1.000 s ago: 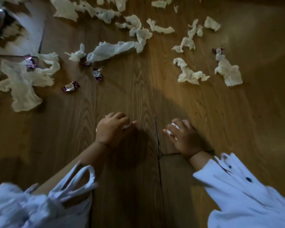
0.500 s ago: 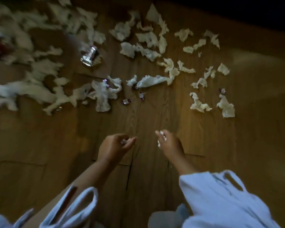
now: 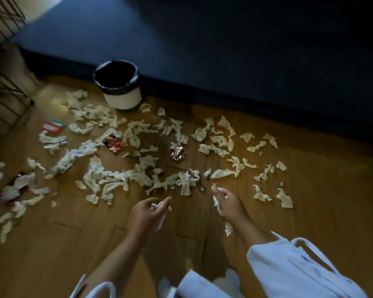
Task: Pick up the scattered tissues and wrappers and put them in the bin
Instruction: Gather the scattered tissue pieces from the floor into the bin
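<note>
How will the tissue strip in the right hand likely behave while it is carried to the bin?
Probably floppy: the tissue strip dangles limp below the right hand. Likely very light for its size, so it may flutter or miss the bin if tossed from this far away. Its edges look ragged, so it could tear if tugged.

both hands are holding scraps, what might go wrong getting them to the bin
1. The tissue strip dangles loosely from the right hand, so it may slip out on the way.
2. The bin stands beyond the scattered tissues, so scraps tossed from the left hand could fall short.
3. The small wrapper just beyond the right hand is easy to miss in this dim light.
</note>
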{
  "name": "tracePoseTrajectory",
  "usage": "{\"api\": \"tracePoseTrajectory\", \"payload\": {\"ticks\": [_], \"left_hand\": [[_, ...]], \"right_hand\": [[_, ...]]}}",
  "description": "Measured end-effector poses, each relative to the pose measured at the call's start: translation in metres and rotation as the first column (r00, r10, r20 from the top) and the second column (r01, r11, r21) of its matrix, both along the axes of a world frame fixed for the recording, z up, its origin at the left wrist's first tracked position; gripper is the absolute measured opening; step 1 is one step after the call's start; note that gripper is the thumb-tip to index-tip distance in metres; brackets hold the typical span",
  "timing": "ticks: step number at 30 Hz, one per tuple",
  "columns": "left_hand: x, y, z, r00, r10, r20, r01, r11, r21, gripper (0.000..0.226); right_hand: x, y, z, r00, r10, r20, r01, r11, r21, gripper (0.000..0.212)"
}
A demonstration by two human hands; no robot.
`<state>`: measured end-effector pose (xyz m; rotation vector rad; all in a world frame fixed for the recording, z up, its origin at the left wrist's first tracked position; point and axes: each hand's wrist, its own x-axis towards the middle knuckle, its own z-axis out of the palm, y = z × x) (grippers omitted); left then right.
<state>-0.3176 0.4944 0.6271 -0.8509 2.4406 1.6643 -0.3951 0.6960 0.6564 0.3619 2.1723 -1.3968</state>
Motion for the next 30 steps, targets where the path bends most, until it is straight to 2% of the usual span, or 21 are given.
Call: {"api": "tracePoseTrajectory", "payload": {"ticks": [3, 6, 11, 15, 21, 27, 30], "left_hand": [[0.002, -0.031, 0.028, 0.998, 0.066, -0.007, -0.065, 0.995, 0.074, 0.031], [-0.014, -0.062, 0.036, 0.988, 0.152, -0.012, -0.15, 0.984, 0.099, 0.035], [-0.077, -0.106, 0.048, 0.983, 0.177, 0.04, -0.178, 0.983, 0.047, 0.029], [-0.141, -0.142, 0.07, 0.97, 0.237, 0.047, -0.24, 0.967, 0.09, 0.026], [-0.217, -0.208, 0.094, 0.931, 0.363, 0.035, -0.364, 0.918, 0.156, 0.025], [-0.282, -0.289, 0.086, 0.857, 0.506, 0.093, -0.513, 0.826, 0.232, 0.025], [-0.327, -0.338, 0.075, 0.858, 0.504, 0.103, -0.513, 0.826, 0.233, 0.027]], "right_hand": [[-0.001, -0.033, 0.025, 1.0, -0.02, 0.007, 0.021, 0.997, -0.07, 0.032], [-0.017, -0.057, 0.032, 1.0, -0.006, 0.027, 0.009, 0.994, -0.106, 0.021], [-0.082, -0.091, 0.03, 0.999, 0.019, 0.043, -0.017, 0.999, -0.045, 0.049], [-0.152, -0.129, 0.037, 0.995, 0.097, 0.007, -0.096, 0.995, -0.016, 0.044], [-0.246, -0.204, 0.059, 0.979, 0.198, 0.047, -0.196, 0.98, -0.04, 0.046], [-0.323, -0.288, 0.056, 0.961, 0.273, 0.042, -0.27, 0.96, -0.068, 0.046], [-0.367, -0.341, 0.042, 0.966, 0.251, 0.064, -0.245, 0.966, -0.086, 0.046]]}}
